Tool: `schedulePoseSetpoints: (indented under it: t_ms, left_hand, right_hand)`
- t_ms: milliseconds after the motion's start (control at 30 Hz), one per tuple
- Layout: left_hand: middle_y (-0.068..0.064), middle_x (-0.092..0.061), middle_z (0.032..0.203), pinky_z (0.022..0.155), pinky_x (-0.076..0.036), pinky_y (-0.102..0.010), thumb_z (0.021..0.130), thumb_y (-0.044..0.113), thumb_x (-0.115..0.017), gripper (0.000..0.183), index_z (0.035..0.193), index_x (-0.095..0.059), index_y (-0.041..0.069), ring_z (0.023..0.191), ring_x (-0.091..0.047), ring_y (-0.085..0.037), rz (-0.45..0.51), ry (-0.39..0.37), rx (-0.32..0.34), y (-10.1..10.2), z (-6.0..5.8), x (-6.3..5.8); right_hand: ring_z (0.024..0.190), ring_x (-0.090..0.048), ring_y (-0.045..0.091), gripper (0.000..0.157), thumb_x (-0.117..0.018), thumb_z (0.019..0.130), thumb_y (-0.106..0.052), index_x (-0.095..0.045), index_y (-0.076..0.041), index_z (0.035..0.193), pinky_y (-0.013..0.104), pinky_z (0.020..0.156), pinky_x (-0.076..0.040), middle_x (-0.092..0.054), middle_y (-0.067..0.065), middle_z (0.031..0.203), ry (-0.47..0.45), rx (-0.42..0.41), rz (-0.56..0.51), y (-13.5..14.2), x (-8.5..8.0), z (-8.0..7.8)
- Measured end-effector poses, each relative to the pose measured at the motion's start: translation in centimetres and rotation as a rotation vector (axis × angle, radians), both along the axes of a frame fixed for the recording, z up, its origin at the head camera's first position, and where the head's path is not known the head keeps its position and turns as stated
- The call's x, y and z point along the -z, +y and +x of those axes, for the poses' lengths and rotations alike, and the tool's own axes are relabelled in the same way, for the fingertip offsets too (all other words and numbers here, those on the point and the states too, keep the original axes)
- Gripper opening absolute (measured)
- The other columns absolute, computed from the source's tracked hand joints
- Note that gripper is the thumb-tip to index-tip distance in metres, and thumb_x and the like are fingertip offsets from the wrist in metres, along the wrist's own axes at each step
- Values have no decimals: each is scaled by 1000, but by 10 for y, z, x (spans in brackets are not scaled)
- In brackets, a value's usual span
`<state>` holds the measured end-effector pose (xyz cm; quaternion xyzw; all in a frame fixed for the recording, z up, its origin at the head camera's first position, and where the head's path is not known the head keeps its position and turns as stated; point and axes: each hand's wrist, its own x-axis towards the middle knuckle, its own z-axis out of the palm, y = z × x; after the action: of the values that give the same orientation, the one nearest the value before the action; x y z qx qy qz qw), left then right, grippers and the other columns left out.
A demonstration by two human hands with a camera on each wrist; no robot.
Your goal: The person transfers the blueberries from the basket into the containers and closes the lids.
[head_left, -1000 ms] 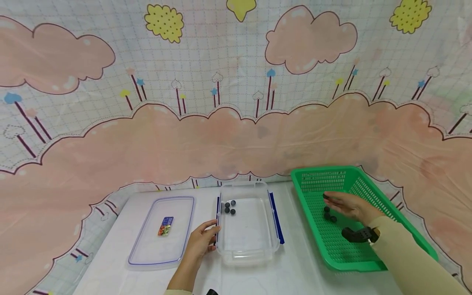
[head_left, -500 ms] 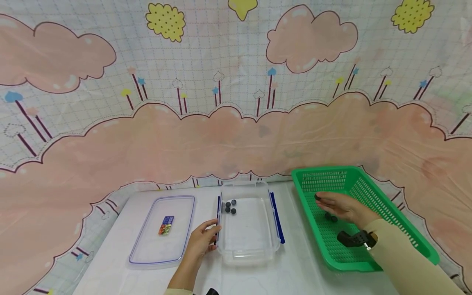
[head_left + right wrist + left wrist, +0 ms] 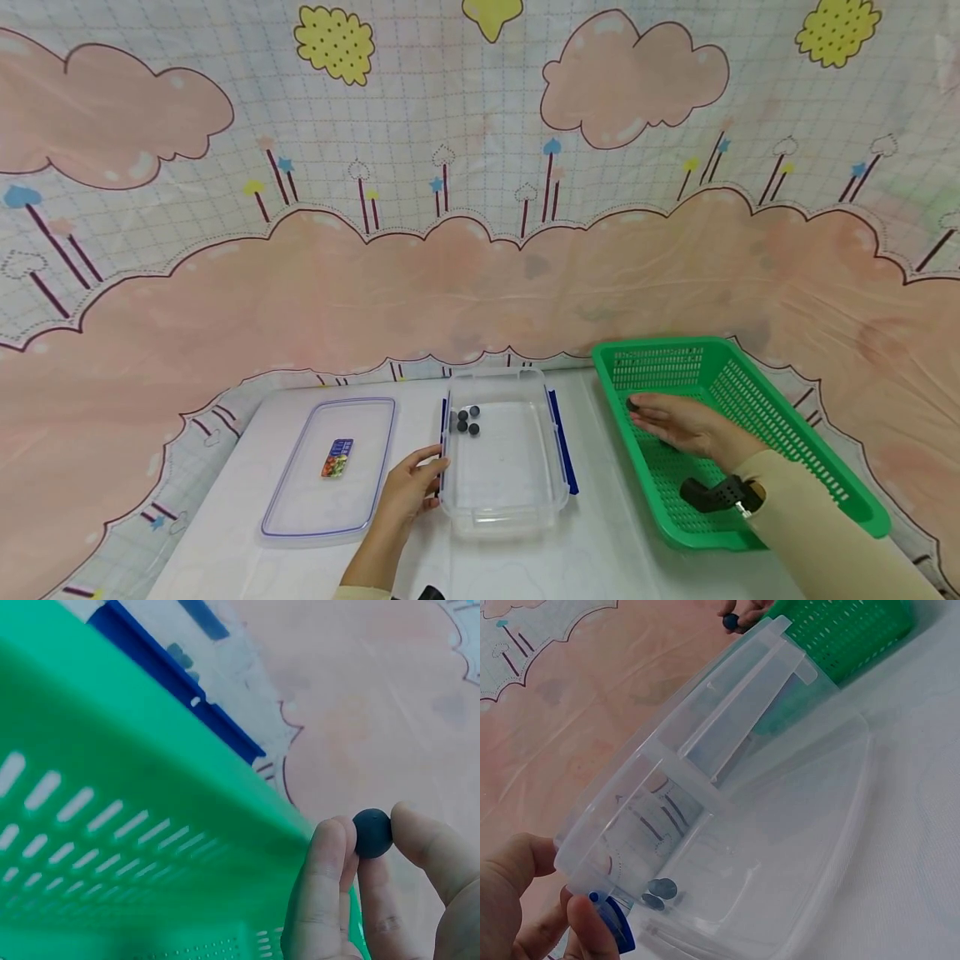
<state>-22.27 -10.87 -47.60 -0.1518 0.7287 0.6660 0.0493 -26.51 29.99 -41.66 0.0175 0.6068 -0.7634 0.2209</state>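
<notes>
My right hand (image 3: 678,425) pinches a small dark ball (image 3: 373,833) between thumb and fingertips, over the left side of the green plastic basket (image 3: 705,540). Beneath that hand, other balls in the basket are mostly hidden. A clear plastic food container (image 3: 510,471) stands in the middle of the table without its lid. Several dark balls (image 3: 474,412) lie inside it, grouped at the back left. At the container's left wall, my left hand (image 3: 408,487) grips the side, thumb and fingers around the edge beside a blue latch (image 3: 613,922).
Flat on the table to the left lies the clear lid (image 3: 300,500) with a blue seal line and a coloured label (image 3: 337,459). Another blue latch (image 3: 564,446) sticks out from the container's right side, towards the basket. A patterned cloth (image 3: 480,300) hangs behind the table.
Holding the ball, my right hand has moved left across the basket, towards its left rim, and now covers most of the balls there. The left hand stays on the container.
</notes>
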Motion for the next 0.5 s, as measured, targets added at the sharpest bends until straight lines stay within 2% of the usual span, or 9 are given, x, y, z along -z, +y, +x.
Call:
schedulePoseSetpoints:
  t_ms: [200,333,400,467,500]
  left_hand:
    - [-4,-60,90,55,-51,-23,89,25,-71,45,129,-62,7,73,-52,-14,-4,-1,1,0,0,0]
    - [-4,-59,88,55,-51,-23,89,25,-71,45,130,-62,7,73,-52,-14,0,1,5,0,1,0]
    - [-4,-58,88,55,-51,-22,89,25,-71,46,130,-62,7,73,-52,-14,1,1,5,0,1,0]
    - [-4,-59,88,55,-51,-22,89,25,-71,45,130,-62,7,72,-52,-14,1,3,4,0,1,1]
    - [-4,-59,88,54,-51,-22,89,25,-71,45,129,-62,6,72,-52,-14,2,4,2,0,1,1]
  right_hand:
    - [99,-64,9,12,-56,100,-10,-62,-12,109,26,96,-52,-58,1,111,29,-43,-4,-9,-3,2]
    - [100,-63,8,23,-57,100,-11,-56,-5,122,28,98,-51,-52,9,124,32,-37,12,-16,-6,3]
    - [100,-62,7,30,-56,100,-12,-52,-2,128,27,98,-51,-43,23,136,36,-39,25,-20,-7,2]
    - [100,-62,6,34,-55,101,-12,-49,0,132,27,98,-50,-26,35,148,39,-41,36,-23,-9,2]
    - [100,-61,6,34,-54,101,-12,-48,0,132,26,98,-50,-16,37,152,37,-42,35,-24,-9,2]
